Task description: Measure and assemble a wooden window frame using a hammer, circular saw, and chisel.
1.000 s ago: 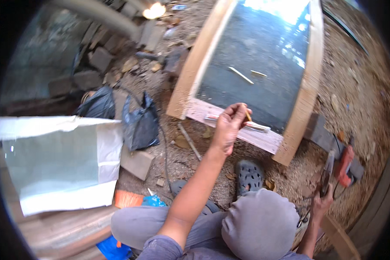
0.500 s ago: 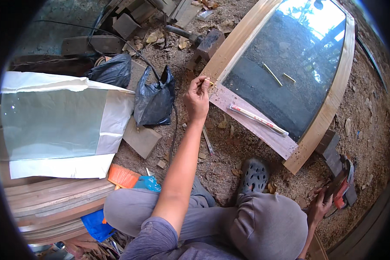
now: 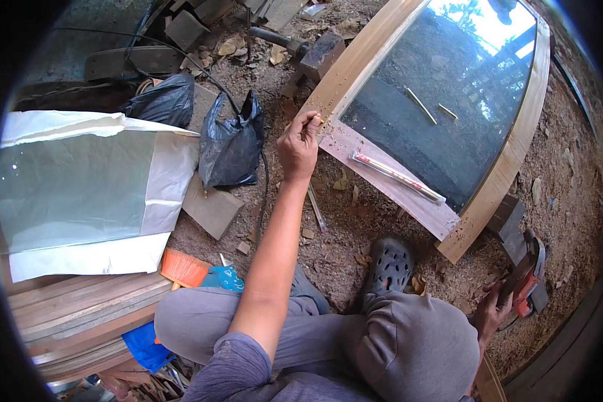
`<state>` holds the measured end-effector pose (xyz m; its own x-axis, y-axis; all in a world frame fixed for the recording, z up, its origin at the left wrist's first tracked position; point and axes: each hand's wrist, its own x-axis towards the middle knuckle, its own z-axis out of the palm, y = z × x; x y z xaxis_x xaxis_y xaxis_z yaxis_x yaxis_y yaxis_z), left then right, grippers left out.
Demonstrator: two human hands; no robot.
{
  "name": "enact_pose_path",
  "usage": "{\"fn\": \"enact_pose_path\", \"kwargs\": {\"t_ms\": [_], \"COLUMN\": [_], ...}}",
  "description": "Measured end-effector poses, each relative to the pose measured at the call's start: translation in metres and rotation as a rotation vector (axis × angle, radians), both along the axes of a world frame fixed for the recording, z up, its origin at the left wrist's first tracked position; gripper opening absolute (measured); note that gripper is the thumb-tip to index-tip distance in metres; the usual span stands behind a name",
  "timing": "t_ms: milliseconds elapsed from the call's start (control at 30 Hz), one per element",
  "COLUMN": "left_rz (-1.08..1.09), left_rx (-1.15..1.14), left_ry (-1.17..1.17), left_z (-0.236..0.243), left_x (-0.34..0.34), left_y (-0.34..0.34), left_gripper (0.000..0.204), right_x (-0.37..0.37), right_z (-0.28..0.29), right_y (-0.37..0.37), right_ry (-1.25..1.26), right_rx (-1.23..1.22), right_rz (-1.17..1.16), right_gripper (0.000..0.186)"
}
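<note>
Your left hand (image 3: 298,144), centre of the frame, has thumb and fingertips pinched on a small yellowish piece (image 3: 321,120), right at the lower-left corner of the pale wooden frame with a dark glass pane (image 3: 358,57). That wooden frame fills the upper right, its long axis slanting from lower centre toward the top right, so its body stretches up and right from your fingertips. Just right of this hand, the slim clear packet with red markings (image 3: 398,178) lies along the pinkish wooden bottom rail (image 3: 402,198). Your right hand (image 3: 492,312), lower right, is well apart from that corner, its fingers against the red and black power tool (image 3: 529,287); you can't tell how firmly they close.
</note>
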<state>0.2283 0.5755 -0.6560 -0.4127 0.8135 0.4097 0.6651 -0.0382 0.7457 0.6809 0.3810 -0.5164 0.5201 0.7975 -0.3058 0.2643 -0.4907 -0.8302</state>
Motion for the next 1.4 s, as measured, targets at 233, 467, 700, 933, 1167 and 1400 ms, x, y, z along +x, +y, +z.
{"fn": "enact_pose_path", "kwargs": {"t_ms": [233,467,700,933,1167,1400], "left_rz": [-0.063,-0.015,-0.064,0.010,0.005,-0.008], "left_rx": [0.033,0.026,0.016,0.022,-0.013,0.049], "left_ry": [0.301,0.372,0.268,0.330,0.367,0.377], "left_z": [0.010,0.008,-0.003,-0.005,-0.002,-0.010], "left_x": [0.002,-0.007,0.000,0.001,-0.007,-0.005], "left_y": [0.004,-0.002,-0.005,-0.004,-0.005,-0.004], "left_gripper": [0.016,0.027,0.049,0.052,0.056,0.057], "right_x": [-0.027,-0.137,-0.215,-0.224,-0.232,-0.221], "right_z": [0.009,0.002,-0.019,-0.051,-0.026,-0.055], "right_y": [0.044,0.134,0.204,0.208,0.204,0.203], "right_ry": [0.055,0.243,-0.201,-0.300,-0.261,-0.255], "right_rx": [-0.027,0.128,0.239,0.412,0.691,0.390], "right_rz": [0.275,0.874,1.209,1.247,1.147,1.218], "right_gripper": [0.018,0.034,0.025,0.022,0.021,0.018]}}
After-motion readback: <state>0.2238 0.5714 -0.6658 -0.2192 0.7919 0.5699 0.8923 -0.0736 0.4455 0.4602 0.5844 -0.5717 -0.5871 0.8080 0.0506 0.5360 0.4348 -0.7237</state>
